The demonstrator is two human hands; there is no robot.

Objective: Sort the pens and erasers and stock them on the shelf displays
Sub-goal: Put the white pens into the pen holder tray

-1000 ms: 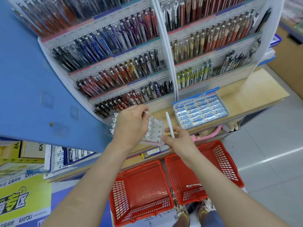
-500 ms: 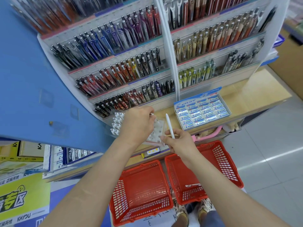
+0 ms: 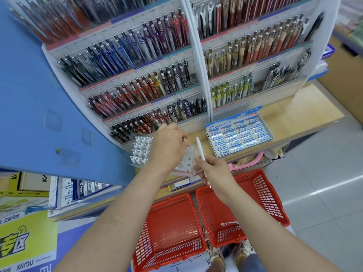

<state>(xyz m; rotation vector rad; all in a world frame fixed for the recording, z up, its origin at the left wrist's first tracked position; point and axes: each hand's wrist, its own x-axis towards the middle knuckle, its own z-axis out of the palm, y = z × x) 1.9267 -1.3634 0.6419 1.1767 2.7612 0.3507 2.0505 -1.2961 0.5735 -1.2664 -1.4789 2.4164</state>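
My right hand (image 3: 213, 169) holds a white pen (image 3: 200, 149) upright, tip up, just right of a white pen holder tray with round holes (image 3: 186, 160) on the wooden shelf. My left hand (image 3: 169, 144) is over that tray, fingers pinched on a small pen end; several white pens (image 3: 140, 151) stand in the tray's left part. A Pilot eraser box (image 3: 238, 134) full of erasers sits to the right. Rows of pens fill the tiered display (image 3: 149, 83) behind.
Two red baskets (image 3: 169, 232) (image 3: 241, 205) stand on the floor below my arms; the right one holds one pen (image 3: 228, 223). A blue panel (image 3: 39, 114) rises at the left. Boxed stock sits on the lower left shelf (image 3: 82, 190). My feet show at the bottom.
My left hand has shifted slightly right and down over the tray. The right hand keeps the white pen upright in nearly the same spot.
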